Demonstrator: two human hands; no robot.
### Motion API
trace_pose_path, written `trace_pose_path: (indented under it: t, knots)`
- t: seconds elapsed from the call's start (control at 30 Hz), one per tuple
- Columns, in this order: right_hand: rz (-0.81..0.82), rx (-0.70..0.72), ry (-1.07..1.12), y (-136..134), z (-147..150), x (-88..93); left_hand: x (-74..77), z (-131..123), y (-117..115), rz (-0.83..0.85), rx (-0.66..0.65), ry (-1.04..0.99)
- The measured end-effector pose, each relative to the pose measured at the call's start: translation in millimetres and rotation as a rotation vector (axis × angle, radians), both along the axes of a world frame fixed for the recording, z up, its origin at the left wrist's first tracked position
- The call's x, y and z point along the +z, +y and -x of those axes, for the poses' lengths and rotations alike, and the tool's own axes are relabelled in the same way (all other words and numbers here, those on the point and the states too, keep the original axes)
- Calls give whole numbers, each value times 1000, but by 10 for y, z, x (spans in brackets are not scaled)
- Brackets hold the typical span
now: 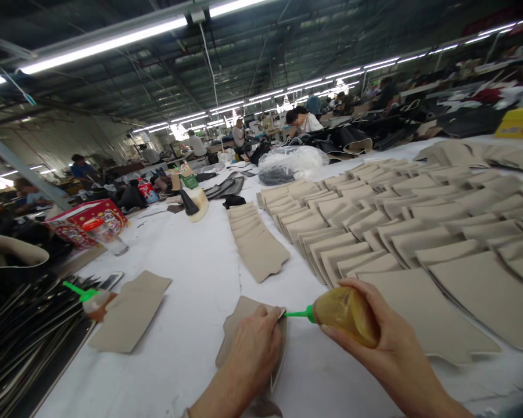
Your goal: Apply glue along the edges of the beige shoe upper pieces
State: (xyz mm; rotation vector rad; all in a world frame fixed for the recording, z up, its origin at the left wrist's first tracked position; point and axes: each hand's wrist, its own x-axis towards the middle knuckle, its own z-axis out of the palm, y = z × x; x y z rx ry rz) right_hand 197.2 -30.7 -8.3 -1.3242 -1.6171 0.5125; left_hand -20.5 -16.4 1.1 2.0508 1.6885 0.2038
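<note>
My right hand [387, 342] is wrapped round a squeezable glue bottle [346, 316] filled with amber liquid. Its thin green nozzle [300, 314] points left, with the tip at the upper right corner of a beige cut panel [233, 325]. That panel is pinched between the fingers of my left hand [257, 339], which covers much of it. A folded-up edge shows beside the fingertips. Another beige panel [133, 313] lies to the left, in front of a second bottle [96, 302] with a green nozzle.
Overlapping rows of beige panels [418, 226] spread across the right of the white table [187, 255]. A shorter row [261, 249] lies ahead. At left are dark strips [21, 342], a phone [110, 281], a clear red-lidded bottle [107, 237] and a red bag [76, 223]. People work farther back.
</note>
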Motion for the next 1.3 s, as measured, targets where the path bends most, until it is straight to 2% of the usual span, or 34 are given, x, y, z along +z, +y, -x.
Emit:
trace_pose_path:
  t: [0.23,0.4,0.73,1.0,1.2,1.3]
  knots:
    - [-158,71,-164,-7,29,-2,-53,17,-67,-42,-20,56]
    - [-141,47,-191,-10,-3,15,-23,23,-75,-64,-52,95]
    - [-98,52,-169,36,-26,-69,-97,1,2,-110,-68,144]
    - [-75,32,-100,52,-50,-41,-21,42,-57,-85,-100,91]
    - [44,70,-52,69,-81,-46,8,48,-74,-69,-90,66]
    - [18,37,-18,91,-77,-44,17,55,-65,-62,-88,52]
